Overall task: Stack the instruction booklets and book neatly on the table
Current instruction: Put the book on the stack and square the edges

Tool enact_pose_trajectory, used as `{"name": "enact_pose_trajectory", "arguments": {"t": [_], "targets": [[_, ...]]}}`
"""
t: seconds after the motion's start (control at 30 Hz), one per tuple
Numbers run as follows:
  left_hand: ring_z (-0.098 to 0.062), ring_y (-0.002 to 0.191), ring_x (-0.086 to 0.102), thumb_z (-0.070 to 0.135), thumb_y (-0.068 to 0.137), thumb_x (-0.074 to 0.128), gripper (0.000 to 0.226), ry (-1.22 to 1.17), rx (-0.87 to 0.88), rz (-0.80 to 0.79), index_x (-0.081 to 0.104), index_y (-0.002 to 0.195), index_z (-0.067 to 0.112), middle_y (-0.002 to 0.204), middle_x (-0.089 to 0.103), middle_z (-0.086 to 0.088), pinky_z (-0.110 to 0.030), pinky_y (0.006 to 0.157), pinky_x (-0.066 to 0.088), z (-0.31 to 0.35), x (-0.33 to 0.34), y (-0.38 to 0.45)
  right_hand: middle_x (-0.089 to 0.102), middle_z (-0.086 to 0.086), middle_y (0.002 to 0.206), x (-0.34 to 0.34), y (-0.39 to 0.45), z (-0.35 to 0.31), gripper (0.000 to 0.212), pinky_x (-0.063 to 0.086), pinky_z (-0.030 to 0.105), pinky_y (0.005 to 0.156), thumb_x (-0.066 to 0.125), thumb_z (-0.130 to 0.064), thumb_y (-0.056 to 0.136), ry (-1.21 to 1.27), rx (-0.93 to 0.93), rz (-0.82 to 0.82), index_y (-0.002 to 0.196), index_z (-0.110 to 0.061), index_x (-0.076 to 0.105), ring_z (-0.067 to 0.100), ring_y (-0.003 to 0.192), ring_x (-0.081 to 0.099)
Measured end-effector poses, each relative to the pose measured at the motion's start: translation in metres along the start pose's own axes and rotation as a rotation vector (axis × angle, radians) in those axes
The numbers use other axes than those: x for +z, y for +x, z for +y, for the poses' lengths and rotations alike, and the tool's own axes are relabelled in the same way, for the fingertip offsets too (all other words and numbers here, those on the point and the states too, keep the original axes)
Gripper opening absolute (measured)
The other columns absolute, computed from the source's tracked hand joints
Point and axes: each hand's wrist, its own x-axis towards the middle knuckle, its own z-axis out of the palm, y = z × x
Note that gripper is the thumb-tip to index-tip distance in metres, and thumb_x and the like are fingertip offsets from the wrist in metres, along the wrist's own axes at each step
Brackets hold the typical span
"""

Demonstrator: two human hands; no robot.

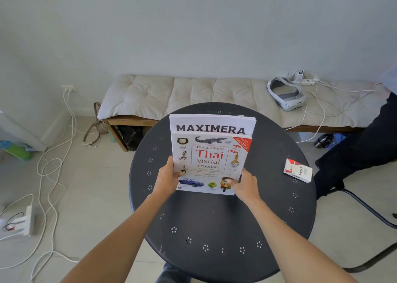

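The round dark table fills the middle of the view, and the paper stack stands toward its far half, held between both hands. Largest of the papers are the MAXIMERA booklets, several thin ones pressed together, their top edge and title showing above and behind the book. In front of them is the Thai visual dictionary, cover facing the camera, its long axis running away from the person — near edge low by the wrists, far edge toward the bench.

The left hand is closed on the book's left edge, thumb on the cover and fingers hidden behind; the right hand is closed on the lower right edge the same way. Whether the fingers behind also catch the booklets cannot be told. The bundle looks tilted up rather than flat, though its lower edge seems at or near the tabletop (contact is not clear).

The relation that matters: the book sits lower than the booklets and slightly skewed against them — its right edge falls inside theirs. Both hands are equally near, one per side, so the likely next move is to square the edges and lay the bundle flat.

Off to the right, well apart, lies a small red-and-white carton.
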Motion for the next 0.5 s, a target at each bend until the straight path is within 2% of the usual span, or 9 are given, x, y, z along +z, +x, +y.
{"name": "enact_pose_trajectory", "arguments": {"t": [0.1, 0.27, 0.33, 0.43, 0.5], "targets": [[-0.03, 0.118, 0.059, 0.002, 0.092, 0.054, 0.031, 0.01, -0.03, -0.019, 0.043, 0.12, 0.008, 0.13, 0.06, -0.008, -0.037, 0.088, 0.054, 0.004, -0.005, 0.021, 0.066, 0.005, 0.126, -0.001, 0.017, -0.006, 0.04, 0.049, 0.03, 0.085, 0.067, -0.008, 0.087, 0.001, 0.007, -0.015, 0.125, -0.013, 0.058, 0.025, 0.117, 0.062], [-0.029, 0.114, 0.06, 0.008, 0.087, 0.063, 0.032, 0.097, -0.089, -0.073, 0.049, 0.116, 0.006, 0.125, 0.063, -0.011, -0.032, 0.083, 0.049, 0.009, -0.016, 0.065, 0.066, 0.006, 0.125, 0.002, 0.05, -0.019, 0.035, 0.045, 0.018, 0.069, 0.069, -0.012, 0.086, -0.039, 0.053, -0.052, 0.12, -0.009, 0.06, 0.023, 0.112, 0.063], [-0.03, 0.112, 0.059, 0.013, 0.086, 0.067, 0.036, 0.151, -0.106, -0.097, 0.05, 0.116, 0.006, 0.124, 0.063, -0.01, -0.034, 0.085, 0.048, 0.009, -0.022, 0.087, 0.067, 0.007, 0.124, 0.006, 0.066, -0.025, 0.033, 0.045, 0.019, 0.066, 0.069, -0.014, 0.086, -0.053, 0.066, -0.067, 0.118, -0.009, 0.06, 0.022, 0.108, 0.064], [-0.029, 0.11, 0.061, 0.02, 0.084, 0.069, 0.038, 0.199, -0.149, -0.135, 0.054, 0.116, 0.007, 0.121, 0.065, -0.009, -0.039, 0.091, 0.051, 0.007, -0.032, 0.118, 0.069, 0.007, 0.119, 0.013, 0.091, -0.035, 0.03, 0.044, 0.017, 0.059, 0.07, -0.017, 0.085, -0.069, 0.085, -0.11, 0.112, -0.009, 0.063, 0.016, 0.092, 0.062], [-0.027, 0.107, 0.064, 0.023, 0.084, 0.069, 0.038, 0.193, -0.196, -0.163, 0.057, 0.116, 0.006, 0.12, 0.066, -0.009, -0.036, 0.086, 0.054, 0.004, -0.039, 0.136, 0.071, 0.007, 0.116, 0.019, 0.108, -0.043, 0.027, 0.045, 0.018, 0.058, 0.071, -0.02, 0.084, -0.078, 0.109, -0.133, 0.108, -0.008, 0.066, 0.015, 0.087, 0.062]]}}
